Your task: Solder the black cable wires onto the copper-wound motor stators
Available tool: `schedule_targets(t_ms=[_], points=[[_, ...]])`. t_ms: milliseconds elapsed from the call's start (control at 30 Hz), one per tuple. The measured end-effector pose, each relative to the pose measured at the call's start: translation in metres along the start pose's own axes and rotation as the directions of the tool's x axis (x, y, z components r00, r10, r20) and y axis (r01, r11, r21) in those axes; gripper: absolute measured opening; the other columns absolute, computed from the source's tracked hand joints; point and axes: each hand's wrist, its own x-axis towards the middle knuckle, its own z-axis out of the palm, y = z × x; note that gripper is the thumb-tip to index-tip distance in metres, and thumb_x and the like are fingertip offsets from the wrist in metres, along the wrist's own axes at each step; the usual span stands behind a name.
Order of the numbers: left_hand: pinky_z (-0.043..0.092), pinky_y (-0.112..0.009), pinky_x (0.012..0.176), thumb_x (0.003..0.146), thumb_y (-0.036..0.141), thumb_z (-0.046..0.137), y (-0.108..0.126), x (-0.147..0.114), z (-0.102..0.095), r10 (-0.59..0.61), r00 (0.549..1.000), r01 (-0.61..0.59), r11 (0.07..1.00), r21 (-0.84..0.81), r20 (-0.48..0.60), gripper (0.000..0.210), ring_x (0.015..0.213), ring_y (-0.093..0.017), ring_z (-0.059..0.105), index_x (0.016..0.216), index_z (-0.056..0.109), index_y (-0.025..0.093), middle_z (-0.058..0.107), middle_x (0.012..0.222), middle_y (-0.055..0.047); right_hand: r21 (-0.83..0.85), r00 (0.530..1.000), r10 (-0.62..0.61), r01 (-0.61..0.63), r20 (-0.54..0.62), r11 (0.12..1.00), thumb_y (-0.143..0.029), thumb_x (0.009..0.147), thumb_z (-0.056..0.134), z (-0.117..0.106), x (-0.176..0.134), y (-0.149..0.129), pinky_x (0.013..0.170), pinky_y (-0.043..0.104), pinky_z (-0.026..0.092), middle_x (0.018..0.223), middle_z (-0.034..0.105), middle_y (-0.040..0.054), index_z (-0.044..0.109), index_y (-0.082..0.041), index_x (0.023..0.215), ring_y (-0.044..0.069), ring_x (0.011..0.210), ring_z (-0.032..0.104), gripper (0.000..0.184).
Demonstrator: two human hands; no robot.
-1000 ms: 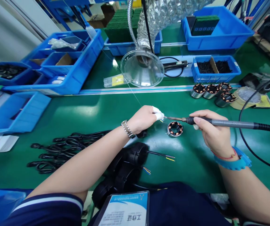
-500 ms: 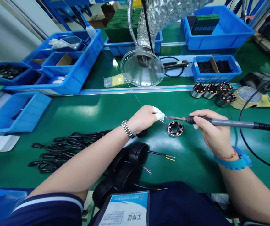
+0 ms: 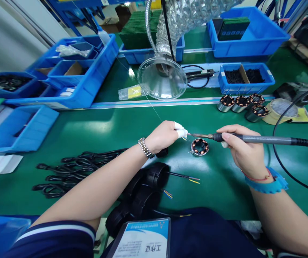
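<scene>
My left hand [image 3: 167,135], with white finger covers, is closed in a pinch on thin coloured wires [image 3: 184,138]. A fine strand of solder wire [image 3: 156,111] runs from above into the same hand. My right hand [image 3: 241,147] grips a soldering iron [image 3: 261,140] like a pen. The iron's tip meets the left fingertips; the exact contact is too small to make out. Just below the tip, a motor stator [image 3: 200,147] with copper windings stands on the green bench. Black round housings [image 3: 157,175] with cables and bared coloured wires lie under and beside my left forearm.
A clear fume hood [image 3: 162,79] on a foil duct hangs beyond my hands. Several stators [image 3: 241,103] stand at the right near a tape roll [image 3: 281,109]. Blue bins [image 3: 246,44] line the back and left. Coiled black cables [image 3: 81,165] lie left; the iron's cord [image 3: 279,154] loops right.
</scene>
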Motion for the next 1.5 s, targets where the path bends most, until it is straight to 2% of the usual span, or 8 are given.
schedule_targets(t_ms=[133,733,1000,1100,1200,1333,1500], points=[[0.037,-0.027,0.064,0.071,0.032,0.053,0.0008,-0.0006,0.0005,-0.001,1.000,0.001,1.000,0.003,0.001,0.022,0.067,-0.015,0.052,0.062,0.063,0.015,0.061,0.068,-0.001,0.007,0.999,-0.010,0.010,-0.035,1.000,-0.026,0.072,0.061,-0.0018,0.0002,0.0027,0.045,0.024,0.034,0.062,0.059,-0.0017,0.067,-0.021,0.077,0.009,0.047,0.046,0.009],[0.037,-0.028,0.063,0.070,0.033,0.052,0.0008,-0.0005,0.0000,-0.007,1.000,0.007,1.000,0.016,0.002,0.022,0.066,-0.015,0.052,0.062,0.063,0.015,0.061,0.067,-0.002,-0.021,1.000,0.009,-0.009,0.002,1.000,-0.025,0.073,0.060,0.0001,0.0010,0.0006,0.046,0.023,0.035,0.059,0.058,-0.0019,0.067,-0.021,0.077,0.009,0.048,0.046,0.009],[0.038,-0.028,0.065,0.070,0.032,0.053,-0.0001,-0.0002,0.0002,-0.002,1.000,0.002,1.000,0.009,0.007,0.021,0.069,-0.016,0.054,0.063,0.063,0.015,0.063,0.069,-0.002,-0.015,0.999,-0.020,0.019,-0.050,1.000,-0.028,0.073,0.060,-0.0056,0.0023,0.0023,0.046,0.025,0.036,0.061,0.057,-0.0011,0.066,-0.021,0.078,0.010,0.049,0.046,0.011],[0.038,-0.028,0.065,0.071,0.031,0.053,0.0000,-0.0005,0.0002,0.001,1.000,-0.001,1.000,-0.005,0.007,0.020,0.069,-0.016,0.054,0.062,0.064,0.015,0.063,0.070,-0.002,-0.031,0.998,-0.030,0.028,-0.051,0.999,-0.028,0.075,0.059,-0.0072,0.0017,0.0019,0.048,0.026,0.038,0.061,0.057,-0.0013,0.067,-0.022,0.084,0.010,0.049,0.047,0.014],[0.038,-0.028,0.066,0.071,0.030,0.053,-0.0003,-0.0008,0.0003,-0.005,1.000,0.005,1.000,-0.013,0.006,0.020,0.069,-0.016,0.054,0.063,0.064,0.015,0.063,0.071,-0.002,-0.080,0.996,-0.068,0.063,-0.065,0.995,-0.029,0.075,0.059,-0.0069,0.0007,0.0003,0.055,0.028,0.045,0.069,0.062,-0.0002,0.066,-0.025,0.091,0.013,0.058,0.055,0.018],[0.038,-0.028,0.065,0.070,0.031,0.054,0.0005,-0.0010,0.0004,-0.009,1.000,0.009,1.000,-0.016,0.001,0.020,0.068,-0.015,0.053,0.062,0.064,0.015,0.063,0.070,-0.002,-0.140,0.989,-0.129,0.118,-0.072,0.983,-0.028,0.069,0.066,-0.0041,-0.0008,-0.0024,0.076,0.037,0.049,0.094,0.066,0.0020,0.066,-0.027,0.092,0.021,0.084,0.061,0.023],[0.038,-0.028,0.065,0.070,0.030,0.055,0.0015,-0.0008,0.0006,-0.011,1.000,0.011,1.000,-0.025,0.006,0.020,0.068,-0.015,0.053,0.061,0.063,0.015,0.063,0.070,-0.002,-0.159,0.985,-0.158,0.144,-0.077,0.977,-0.027,0.070,0.066,-0.0015,-0.0019,-0.0020,0.080,0.038,0.049,0.096,0.066,0.0015,0.065,-0.028,0.093,0.021,0.087,0.061,0.023]])
